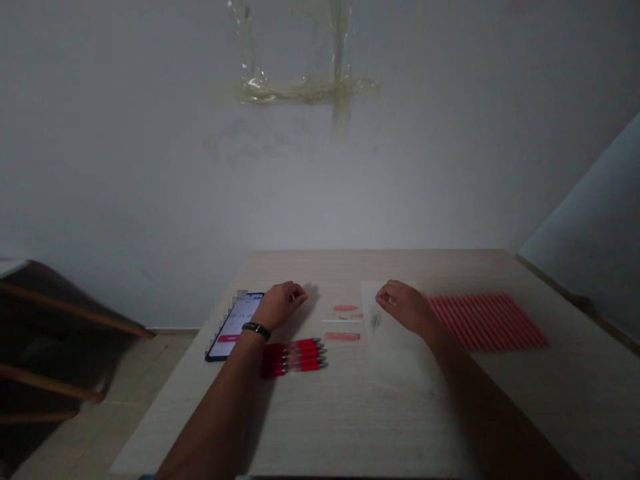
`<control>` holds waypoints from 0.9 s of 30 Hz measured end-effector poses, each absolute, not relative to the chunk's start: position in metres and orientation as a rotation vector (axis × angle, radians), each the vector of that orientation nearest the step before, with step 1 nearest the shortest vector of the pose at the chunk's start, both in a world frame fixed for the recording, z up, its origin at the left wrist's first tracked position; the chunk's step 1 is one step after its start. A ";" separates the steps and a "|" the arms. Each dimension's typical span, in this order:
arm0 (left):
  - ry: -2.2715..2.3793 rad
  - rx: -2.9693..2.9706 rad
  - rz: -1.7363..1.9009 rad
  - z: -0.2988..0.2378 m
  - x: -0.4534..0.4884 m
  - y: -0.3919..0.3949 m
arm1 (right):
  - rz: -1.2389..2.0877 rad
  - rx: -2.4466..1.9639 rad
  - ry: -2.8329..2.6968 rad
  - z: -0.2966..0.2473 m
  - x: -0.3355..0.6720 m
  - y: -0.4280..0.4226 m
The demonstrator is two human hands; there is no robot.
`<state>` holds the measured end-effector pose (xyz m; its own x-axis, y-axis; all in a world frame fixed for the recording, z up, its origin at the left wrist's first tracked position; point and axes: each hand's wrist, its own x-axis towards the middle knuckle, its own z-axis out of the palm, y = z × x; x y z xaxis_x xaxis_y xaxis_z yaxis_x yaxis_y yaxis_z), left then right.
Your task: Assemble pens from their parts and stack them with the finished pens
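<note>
Beside pink pen parts (342, 336), left hand (277, 305), right hand (403, 308), fingers curled, pinch unclear, phone (237, 325) text too blurred.

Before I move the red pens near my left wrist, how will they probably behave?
The red pens may roll if pushed, since they look slim and rounded. They are probably stiff and light, being straight, narrow and plastic-looking. Lying closely side by side, several might shift together.

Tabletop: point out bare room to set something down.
Bare: between the forearms, nearer than the red pens and pale sheet; the back strip along the wall. Crowded: middle, pink pen parts between pens and sheet; right, pink rods; left, the phone.
</note>
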<state>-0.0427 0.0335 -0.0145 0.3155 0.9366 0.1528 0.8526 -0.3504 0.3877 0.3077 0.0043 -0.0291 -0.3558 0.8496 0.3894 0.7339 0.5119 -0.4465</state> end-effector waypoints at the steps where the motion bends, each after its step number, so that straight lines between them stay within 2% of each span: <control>1: 1.639 2.345 0.510 -0.015 -0.043 0.034 | 0.260 -1.292 -2.178 -0.030 0.309 0.005; 27: 1.520 2.382 0.423 -0.034 0.007 0.015 | 0.316 -1.286 -2.362 -0.037 0.265 -0.005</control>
